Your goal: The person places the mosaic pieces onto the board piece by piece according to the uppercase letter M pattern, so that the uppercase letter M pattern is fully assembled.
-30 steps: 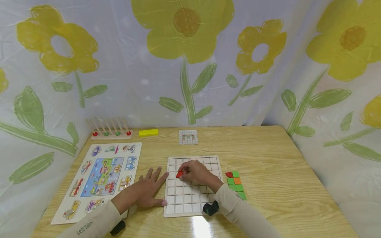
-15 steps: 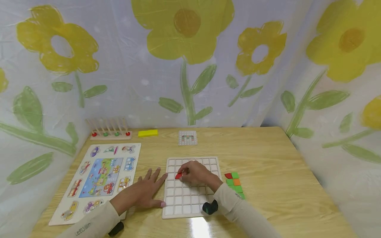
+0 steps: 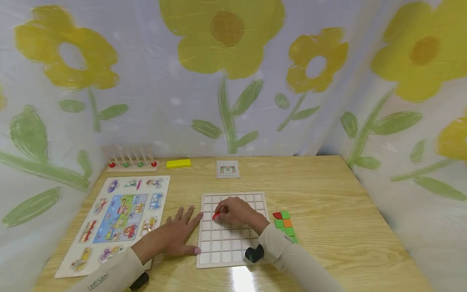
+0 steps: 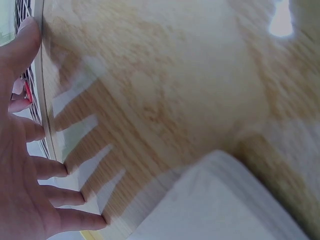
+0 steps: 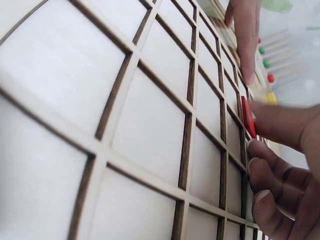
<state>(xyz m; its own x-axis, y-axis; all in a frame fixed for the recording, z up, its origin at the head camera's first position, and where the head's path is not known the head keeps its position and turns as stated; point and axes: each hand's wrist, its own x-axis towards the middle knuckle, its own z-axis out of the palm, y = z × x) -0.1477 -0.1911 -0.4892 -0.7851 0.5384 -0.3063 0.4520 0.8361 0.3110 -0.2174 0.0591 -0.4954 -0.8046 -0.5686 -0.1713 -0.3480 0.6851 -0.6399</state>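
Observation:
A white wooden grid board [image 3: 216, 245] with raised square cells lies in front of me. My right hand [image 3: 236, 211] pinches a red tile [image 3: 216, 216] with one curved edge, over a cell in the board's upper left part. In the right wrist view the red tile [image 5: 248, 117] stands tilted on edge between thumb and fingertips, right at the grid's ridges. My left hand [image 3: 179, 234] rests with spread fingers on the table, its thumb and index fingertips at the board's left edge. Seen from the left wrist, the thumb [image 4: 29, 40] touches the board's side.
Right of the board lie several green tiles [image 3: 285, 215], an orange tile [image 3: 287, 223] and a red tile [image 3: 277, 215]. A pattern card [image 3: 228, 169], a yellow block [image 3: 178, 163] and a peg rack [image 3: 132, 167] stand behind. A vehicle puzzle board [image 3: 84, 211] lies at left.
The red tile has tipped up in the right hand's fingers and shows a narrower face now. The left hand stays in place at the board's edge. The whole view has shifted slightly.

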